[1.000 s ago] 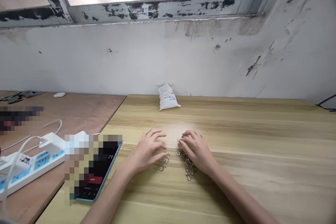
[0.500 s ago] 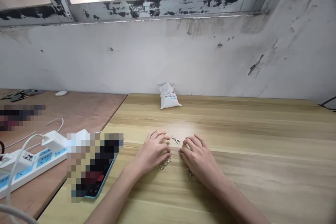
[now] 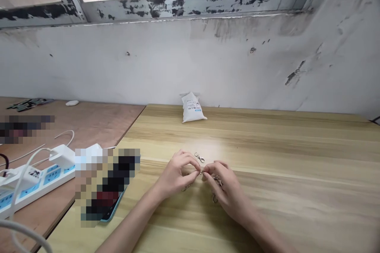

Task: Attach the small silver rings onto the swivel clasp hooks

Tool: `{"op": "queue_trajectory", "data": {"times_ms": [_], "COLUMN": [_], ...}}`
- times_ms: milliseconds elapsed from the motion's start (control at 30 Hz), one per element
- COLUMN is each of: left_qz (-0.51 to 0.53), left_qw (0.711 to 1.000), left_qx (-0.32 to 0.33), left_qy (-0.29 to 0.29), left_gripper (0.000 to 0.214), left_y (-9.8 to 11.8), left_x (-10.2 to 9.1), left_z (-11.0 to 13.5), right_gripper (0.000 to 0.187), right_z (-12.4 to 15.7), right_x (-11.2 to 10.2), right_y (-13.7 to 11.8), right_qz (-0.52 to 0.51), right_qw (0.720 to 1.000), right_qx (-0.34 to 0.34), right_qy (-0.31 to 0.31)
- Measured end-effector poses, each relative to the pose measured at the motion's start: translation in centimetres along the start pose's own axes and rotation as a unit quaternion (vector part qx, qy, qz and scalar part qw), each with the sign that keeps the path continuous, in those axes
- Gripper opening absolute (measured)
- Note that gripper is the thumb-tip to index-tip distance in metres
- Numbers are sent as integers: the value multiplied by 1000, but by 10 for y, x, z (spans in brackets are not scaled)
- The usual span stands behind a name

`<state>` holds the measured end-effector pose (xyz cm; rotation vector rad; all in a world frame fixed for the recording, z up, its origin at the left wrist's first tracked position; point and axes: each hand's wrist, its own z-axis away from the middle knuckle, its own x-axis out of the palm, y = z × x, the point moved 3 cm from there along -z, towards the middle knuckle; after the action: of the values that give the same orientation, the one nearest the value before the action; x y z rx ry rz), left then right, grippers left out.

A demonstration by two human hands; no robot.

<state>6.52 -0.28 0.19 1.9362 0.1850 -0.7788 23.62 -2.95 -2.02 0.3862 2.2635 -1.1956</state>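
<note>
My left hand (image 3: 184, 170) and my right hand (image 3: 221, 178) meet tip to tip just above the table, both closed in a pinch. Between the fingertips shows a small metal clasp (image 3: 201, 172), its ring-like end outward; my right fingers hold it. What my left fingertips pinch is too small to make out. Behind the hands lies a silver lobster clasp (image 3: 199, 157) with a ring on it. Several metal rings (image 3: 186, 186) lie partly hidden under my left hand. More metal clasps (image 3: 218, 182) are bunched beneath my right hand, mostly covered.
A white plastic packet (image 3: 192, 107) stands near the wall at the back of the wooden table (image 3: 282, 142). To the left are a blurred phone (image 3: 114, 207) in a teal case and a white power strip (image 3: 49, 182) with plugs and cables.
My left hand has moved right off the rings and closed to a pinch, meeting my right fingertips. My right hand stays nearly in place with its clasp. The view shifts slightly.
</note>
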Motion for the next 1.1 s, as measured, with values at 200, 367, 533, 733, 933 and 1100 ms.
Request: {"op": "queue_trajectory", "data": {"times_ms": [200,367,533,733,933,1100], "left_qz": [120,118,71,25,18,-24], "left_qw": [992,992,994,997,998,998], "left_qx": [-33,-52,-69,-30,-20,-14], "left_qy": [8,14,52,65,56,64], "left_gripper": [6,8,9,10,7,8], "left_y": [-2,-6,-8,-2,-2,-3], "left_x": [4,5,4,6,5,5], "left_z": [0,0,2,1,2,2], "right_gripper": [23,32,37,39,35,36], "right_z": [2,-1,0,0,0,0], "right_x": [6,10,9,8,8,10], "right_y": [7,9,10,10,7,6], "right_qz": [-242,-367,-393,-409,-417,-404], "right_qw": [960,907,889,881,881,889], "right_qx": [142,200,227,234,224,212], "right_qy": [-19,-54,-55,-38,-27,-40]}}
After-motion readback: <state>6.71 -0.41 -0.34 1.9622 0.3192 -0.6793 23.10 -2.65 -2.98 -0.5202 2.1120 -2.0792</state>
